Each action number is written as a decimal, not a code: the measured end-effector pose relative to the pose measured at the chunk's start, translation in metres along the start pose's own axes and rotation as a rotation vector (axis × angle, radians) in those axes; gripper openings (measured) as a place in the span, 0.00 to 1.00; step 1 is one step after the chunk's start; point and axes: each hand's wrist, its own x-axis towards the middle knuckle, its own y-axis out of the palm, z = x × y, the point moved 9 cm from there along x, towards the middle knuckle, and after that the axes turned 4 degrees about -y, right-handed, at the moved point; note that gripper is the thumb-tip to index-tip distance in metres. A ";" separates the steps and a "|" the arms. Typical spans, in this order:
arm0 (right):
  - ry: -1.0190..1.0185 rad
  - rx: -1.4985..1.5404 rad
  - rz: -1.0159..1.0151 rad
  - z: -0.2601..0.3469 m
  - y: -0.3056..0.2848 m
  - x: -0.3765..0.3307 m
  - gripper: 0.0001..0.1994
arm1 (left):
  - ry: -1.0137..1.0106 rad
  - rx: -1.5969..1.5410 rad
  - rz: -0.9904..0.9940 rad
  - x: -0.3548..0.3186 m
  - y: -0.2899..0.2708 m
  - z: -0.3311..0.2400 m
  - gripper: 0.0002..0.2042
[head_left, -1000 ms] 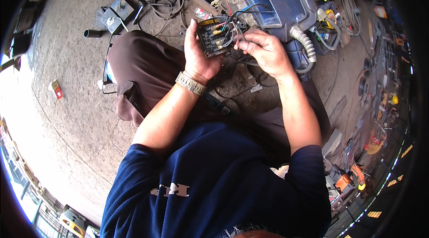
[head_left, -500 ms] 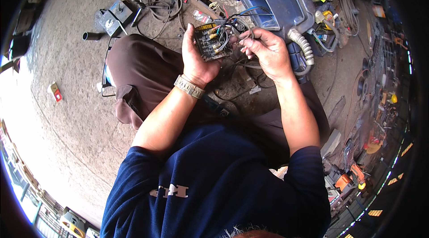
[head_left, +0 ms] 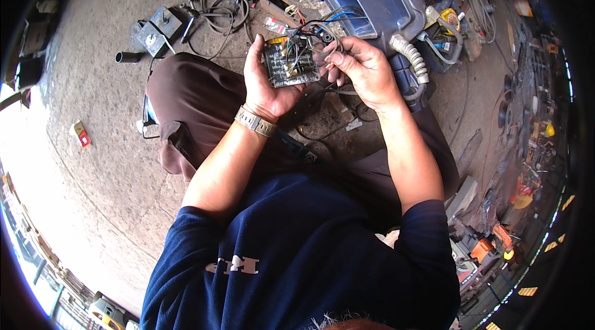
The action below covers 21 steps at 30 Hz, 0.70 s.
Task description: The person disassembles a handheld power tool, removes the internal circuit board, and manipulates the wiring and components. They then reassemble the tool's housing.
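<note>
A black metal panel (head_left: 279, 71) with pale and yellow lettering lies face up in my left hand (head_left: 266, 85). My left fingers curl beneath it and the thumb runs up along its left edge. Several wires and small terminals cross its face, bunched toward its right side. At that side my right hand (head_left: 367, 73) pinches a grey wire (head_left: 336, 45) between thumb and fingertips; the wire's end is hard to make out. Blue and black wires (head_left: 338, 17) stretch from the bundle to an open blue-grey machine housing (head_left: 378, 8) just beyond.
A ribbed grey hose (head_left: 409, 57) bends down from the housing near my right wrist. Left of the panel, a metal box with a dial (head_left: 156, 30), a black tube (head_left: 128, 57) and a coiled cable (head_left: 226, 14) lie on the concrete floor. Assorted tools and cables (head_left: 483, 14) clutter the right.
The panel has turned slightly in my left hand, so its lettering faces up more plainly. Both hands have shifted a little left in view, and the right still pinches the grey wire.
</note>
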 end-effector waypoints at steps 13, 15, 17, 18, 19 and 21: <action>-0.108 0.249 0.005 0.011 -0.001 0.000 0.09 | -0.098 -0.018 0.090 0.002 0.010 0.010 0.38; -0.122 0.281 -0.005 0.012 -0.001 0.000 0.09 | -0.114 -0.020 0.109 0.003 0.011 0.012 0.38; -0.133 0.328 -0.015 0.013 -0.002 0.000 0.09 | -0.134 -0.012 0.152 0.001 0.013 0.014 0.36; -0.133 0.330 -0.018 0.014 -0.002 0.000 0.09 | -0.148 -0.046 0.172 0.002 0.012 0.014 0.37; -0.133 0.333 -0.020 0.016 -0.001 0.001 0.09 | -0.163 -0.081 0.191 0.004 0.011 0.015 0.38; -0.122 0.332 -0.030 0.014 -0.002 0.002 0.09 | -0.175 -0.102 0.216 0.003 0.013 0.016 0.40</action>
